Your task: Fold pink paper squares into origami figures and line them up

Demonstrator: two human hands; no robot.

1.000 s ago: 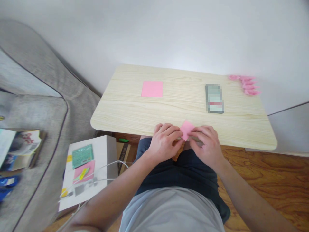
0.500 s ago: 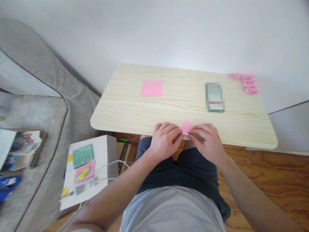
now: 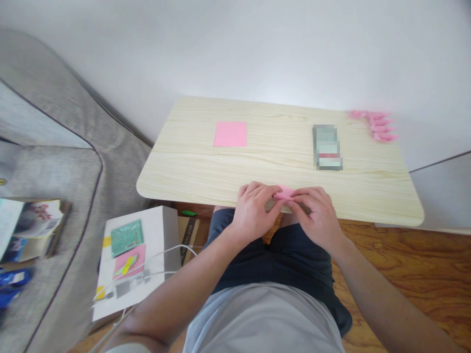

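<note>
A small folded pink paper (image 3: 284, 192) lies at the near edge of the light wooden table (image 3: 206, 166). My left hand (image 3: 254, 212) and my right hand (image 3: 317, 215) both pinch it from either side, fingertips pressed onto it. Only a sliver of the paper shows between my fingers. A flat pink square sheet (image 3: 230, 134) lies farther back on the left of the table.
A blurred rectangular card or phone (image 3: 327, 147) lies at the right. Several folded pink paper pieces (image 3: 376, 126) sit at the far right corner. A grey sofa (image 3: 55, 162) stands left, and a white box (image 3: 128, 255) with cables sits on the floor.
The pink paper's raised corner has been pressed down flat, so less of it shows. My hands have closed in over it, both staying at the table's near edge.
</note>
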